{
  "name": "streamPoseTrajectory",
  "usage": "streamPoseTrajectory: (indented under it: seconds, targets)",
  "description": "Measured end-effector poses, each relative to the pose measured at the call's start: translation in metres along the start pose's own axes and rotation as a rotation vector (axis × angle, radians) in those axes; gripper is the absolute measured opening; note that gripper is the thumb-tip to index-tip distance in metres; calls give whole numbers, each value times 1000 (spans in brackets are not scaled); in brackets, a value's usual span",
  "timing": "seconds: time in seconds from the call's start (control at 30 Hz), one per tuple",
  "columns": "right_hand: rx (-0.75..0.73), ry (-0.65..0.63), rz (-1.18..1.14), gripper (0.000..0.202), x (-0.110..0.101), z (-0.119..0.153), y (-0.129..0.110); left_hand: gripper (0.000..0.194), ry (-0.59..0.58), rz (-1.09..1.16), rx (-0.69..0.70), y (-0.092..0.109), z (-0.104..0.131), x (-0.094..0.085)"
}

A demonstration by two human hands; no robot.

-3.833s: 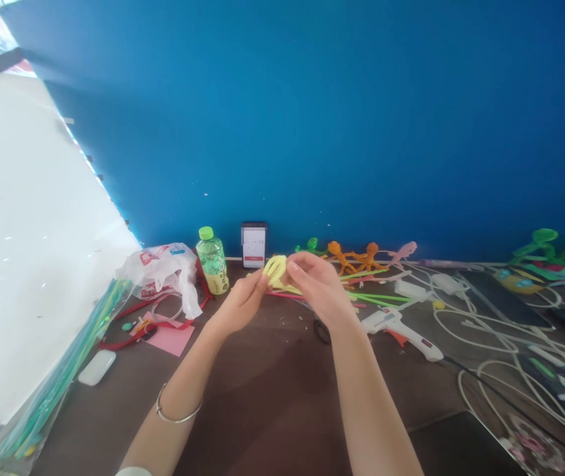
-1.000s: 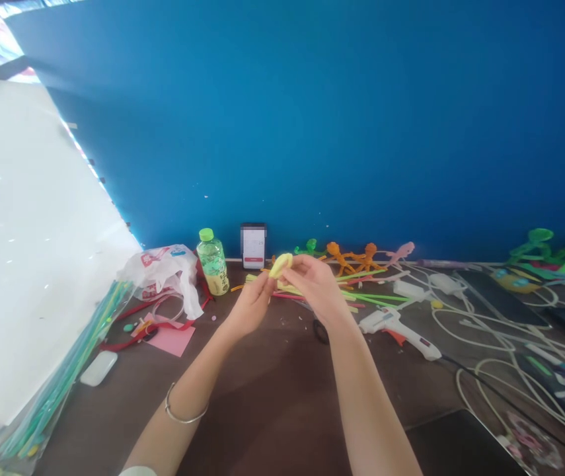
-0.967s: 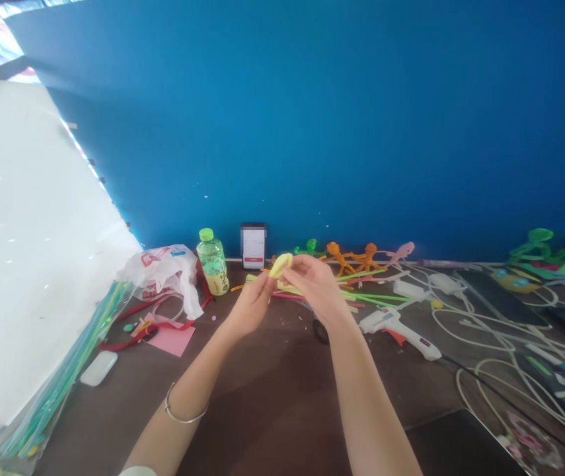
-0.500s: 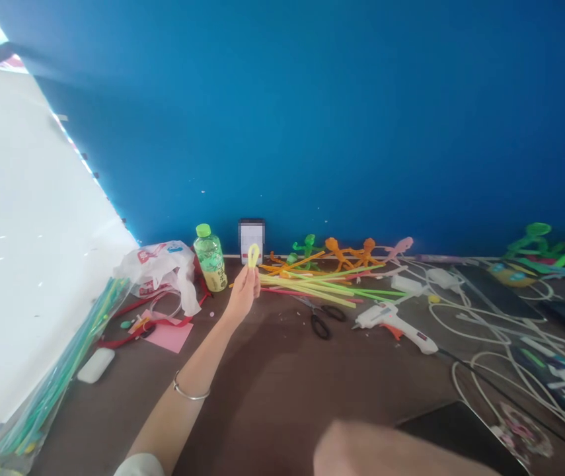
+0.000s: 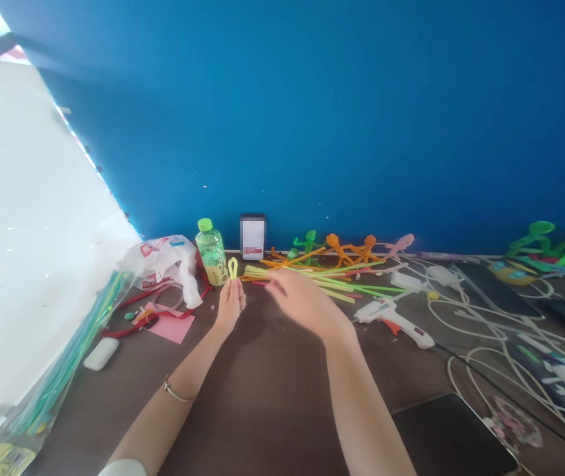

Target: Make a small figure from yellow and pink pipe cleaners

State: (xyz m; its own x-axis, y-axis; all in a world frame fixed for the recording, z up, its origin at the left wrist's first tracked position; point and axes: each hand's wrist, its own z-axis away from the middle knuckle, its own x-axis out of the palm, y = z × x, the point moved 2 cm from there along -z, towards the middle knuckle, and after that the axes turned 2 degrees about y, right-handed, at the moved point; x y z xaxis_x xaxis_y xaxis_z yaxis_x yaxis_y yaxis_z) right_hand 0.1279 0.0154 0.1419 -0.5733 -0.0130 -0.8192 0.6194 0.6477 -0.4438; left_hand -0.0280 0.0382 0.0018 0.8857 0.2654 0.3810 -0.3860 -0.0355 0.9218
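My left hand [image 5: 231, 305] is closed in a pinch around a yellow fuzzy pipe cleaner [image 5: 233, 267] bent into a narrow upright loop. The loop stands above my fingertips, in front of the bottle. To the right, my right hand [image 5: 302, 301] reaches over the near side of a heap of loose pipe cleaners [image 5: 339, 285], yellow, green and orange. Its fingers point left and look loosely apart, partly hidden by the back of the hand. I see nothing held in them. The scissors are hidden behind this hand and forearm.
A green-capped bottle [image 5: 211, 254], a propped phone [image 5: 253, 238] and a plastic bag [image 5: 163, 261] stand along the blue wall. Pipe-cleaner figures [image 5: 346, 250] lean there too. Rightward lie a glue gun [image 5: 394, 320], tangled white cables [image 5: 480, 317] and a dark tablet [image 5: 453, 436].
My right hand has swung up from the bottom edge to the pipe-cleaner heap, covering the scissors. My left hand, still pinching the yellow loop, has shifted left and slightly down.
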Motion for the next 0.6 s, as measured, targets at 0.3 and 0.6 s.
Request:
streamPoseTrajectory:
  seconds: [0.3, 0.6]
  targets:
    - [189, -27, 381, 19, 99, -41, 84, 35, -109, 99, 42, 1, -2, 4]
    - [118, 190, 404, 32, 92, -31, 88, 38, -117, 40, 19, 0, -1, 1]
